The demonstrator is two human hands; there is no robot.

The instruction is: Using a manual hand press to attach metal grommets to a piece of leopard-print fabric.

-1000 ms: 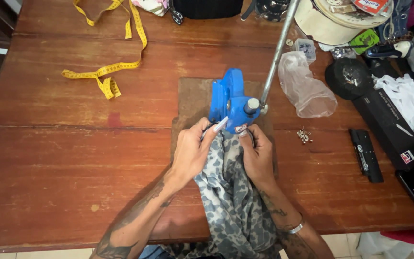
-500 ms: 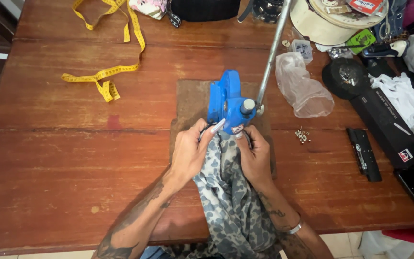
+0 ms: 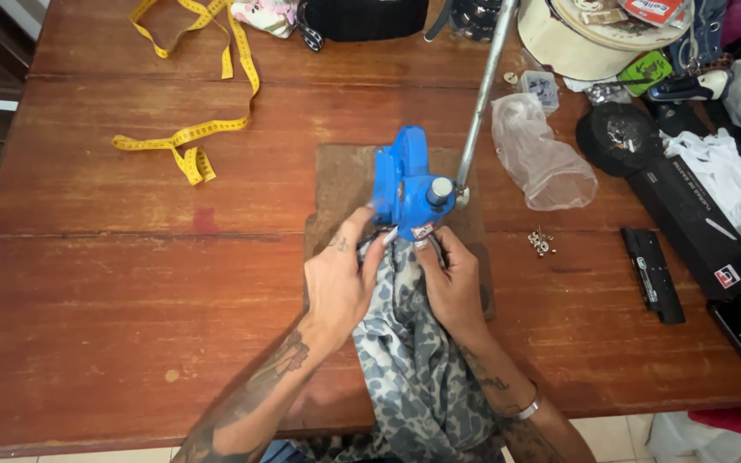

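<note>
two hands on camouflage cloth at a blue press

both hands meet at the near end of the blue metal hand press point(image 3: 403, 182), which stands on a brown worn square base board point(image 3: 345, 176) on the reddish-brown wooden table point(image 3: 105, 283). the left hand point(image 3: 339, 285) is clenched on the grey and dark patterned camouflage fabric point(image 3: 418, 369), its fingers curled over the left fold, its thumb stretched up towards the press. the right hand point(image 3: 452, 283) grips the same fabric from the other side, fingertips pinching the top edge right under the head of the press. the cloth runs from between the two hands back towards the person and drops over the near table edge. from the press, just beyond the right hand, a long grey metal lever rod point(image 3: 482, 94) rises away and out of the top of the view.

to the right of the right hand, near it, lies a small heap of silvery metal studs point(image 3: 540, 243); farther right is a flat black rectangular bar point(image 3: 652, 274). beyond the studs lies a crumpled clear plastic bag point(image 3: 542, 154). well apart from the left hand, far to its left and beyond it, a yellow measuring tape point(image 3: 190, 137) lies looped on the table. a silver bracelet point(image 3: 525, 410) circles the right wrist.
</note>
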